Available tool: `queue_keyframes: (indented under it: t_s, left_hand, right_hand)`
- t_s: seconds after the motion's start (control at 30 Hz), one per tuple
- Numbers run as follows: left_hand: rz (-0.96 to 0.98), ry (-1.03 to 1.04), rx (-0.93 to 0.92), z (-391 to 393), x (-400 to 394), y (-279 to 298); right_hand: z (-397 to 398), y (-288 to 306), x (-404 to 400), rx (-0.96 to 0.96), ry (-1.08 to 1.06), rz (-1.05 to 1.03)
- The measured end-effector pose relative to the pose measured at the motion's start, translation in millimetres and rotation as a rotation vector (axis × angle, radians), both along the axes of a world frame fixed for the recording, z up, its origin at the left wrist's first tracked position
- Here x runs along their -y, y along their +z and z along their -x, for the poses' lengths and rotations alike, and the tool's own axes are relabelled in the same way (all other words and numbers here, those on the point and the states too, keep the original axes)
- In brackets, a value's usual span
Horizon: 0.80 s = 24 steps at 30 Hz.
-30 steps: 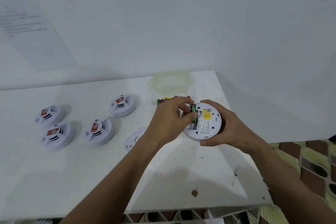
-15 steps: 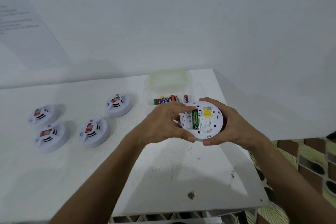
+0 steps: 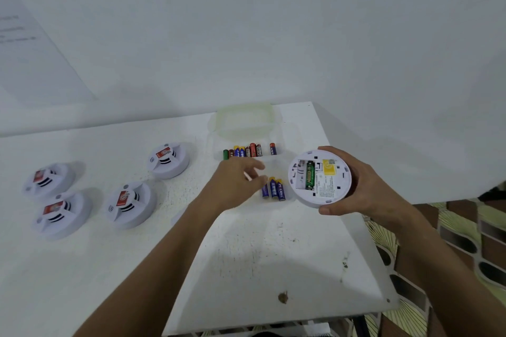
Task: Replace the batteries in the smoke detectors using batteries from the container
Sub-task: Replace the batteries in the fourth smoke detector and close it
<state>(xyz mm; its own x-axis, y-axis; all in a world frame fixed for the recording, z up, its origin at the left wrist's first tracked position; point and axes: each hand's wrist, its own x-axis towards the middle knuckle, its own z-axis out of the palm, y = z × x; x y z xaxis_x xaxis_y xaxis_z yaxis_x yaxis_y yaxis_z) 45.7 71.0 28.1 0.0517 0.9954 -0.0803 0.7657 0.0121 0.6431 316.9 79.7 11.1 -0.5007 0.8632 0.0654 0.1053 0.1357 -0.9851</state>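
- The right hand [image 3: 364, 186] grips an upturned smoke detector [image 3: 319, 178] by its rim, fingers curled over the far edge and the thumb hooked under the near edge, lifted above the right part of the tabletop [image 3: 246, 254].
- The held detector's back faces up; its open battery bay holds one green battery [image 3: 310, 175], and the slot beside it, on the side toward the left hand, looks unfilled.
- A yellow sticker [image 3: 329, 168] and a printed label sit on the detector's back, on the far side of the green battery from the left hand.
- The left hand [image 3: 235, 186] hovers just beside the detector, on its left, the forearm reaching in from the lower edge of the view; its fingers are loosely spread and relaxed, somewhat blurred, and hold nothing that can be seen.
- Three blue batteries [image 3: 273, 189] lie side by side on the tabletop between the left hand's fingertips and the detector.
- Behind the detector, further from the person, a clear container [image 3: 246, 120] rests on the tabletop with a row of mixed batteries [image 3: 243, 150] at its near side; one more red battery [image 3: 272, 148] stands a little apart from that row.
- Well to the left of the held detector, four more smoke detectors [image 3: 128, 204] rest face up on the tabletop.
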Motion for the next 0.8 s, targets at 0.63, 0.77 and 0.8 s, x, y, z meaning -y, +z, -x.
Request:
queue_keyframes:
  t_s: [0.63, 0.77, 0.8]
  left_hand:
    - [0.261, 0.019, -0.081, -10, -19, -24]
    - [0.158, 0.122, 0.097, -11, -5, -5]
    - [0.084, 0.162, 0.162, -12, -1, 4]
  right_hand:
    - [-3, -3, 11, 0.011, -0.02, 0.022]
    - [3, -3, 11, 0.015, -0.002, 0.012]
    - [4, -3, 10, 0.011, 0.001, 0.013]
